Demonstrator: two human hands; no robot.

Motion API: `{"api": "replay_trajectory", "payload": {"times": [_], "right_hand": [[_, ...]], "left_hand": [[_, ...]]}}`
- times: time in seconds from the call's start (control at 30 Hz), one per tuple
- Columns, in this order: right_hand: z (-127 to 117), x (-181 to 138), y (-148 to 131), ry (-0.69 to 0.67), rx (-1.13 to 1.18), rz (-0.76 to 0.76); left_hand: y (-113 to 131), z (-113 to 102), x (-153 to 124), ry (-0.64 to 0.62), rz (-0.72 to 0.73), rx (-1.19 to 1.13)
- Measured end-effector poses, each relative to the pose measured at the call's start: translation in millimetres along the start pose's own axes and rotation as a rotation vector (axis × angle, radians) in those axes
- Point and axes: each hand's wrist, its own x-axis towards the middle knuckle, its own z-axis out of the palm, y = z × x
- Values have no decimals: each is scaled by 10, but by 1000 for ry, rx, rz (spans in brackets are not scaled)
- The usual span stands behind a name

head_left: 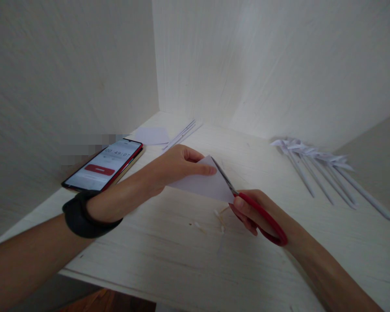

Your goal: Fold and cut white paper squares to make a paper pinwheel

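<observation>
My left hand (182, 162) pinches a small white sheet of paper (208, 185) between thumb and fingers, above the table. A pair of scissors with red handles (263, 212) is in my right hand (251, 210), the fingers through the loops. Its metal blades lie along the paper's right edge, and I cannot tell whether they are fully closed. On the table below the hands lie several short cotton swab pieces (219, 219) with white tips and thin sticks. A black band (86, 216) is around the left wrist.
At the left, a phone (108, 162) showing a timer leans near the wall. Behind the left hand lie a flat piece of paper (152, 135) and several thin paper strips (183, 133). Several rolled paper sticks with pleated white tops (318, 162) rest at the right. White walls enclose the table (143, 260).
</observation>
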Motion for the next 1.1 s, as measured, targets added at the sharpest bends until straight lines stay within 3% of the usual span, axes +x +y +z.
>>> {"api": "replay_trajectory", "payload": {"times": [0.67, 0.97, 1.1], "right_hand": [[0, 44, 119, -19, 20, -22], [-23, 39, 61, 30, -25, 1], [-40, 50, 91, 42, -34, -3]], "left_hand": [[3, 21, -7, 12, 12, -17], [-26, 14, -2, -62, 40, -44], [-61, 11, 35, 1, 86, -58]]}}
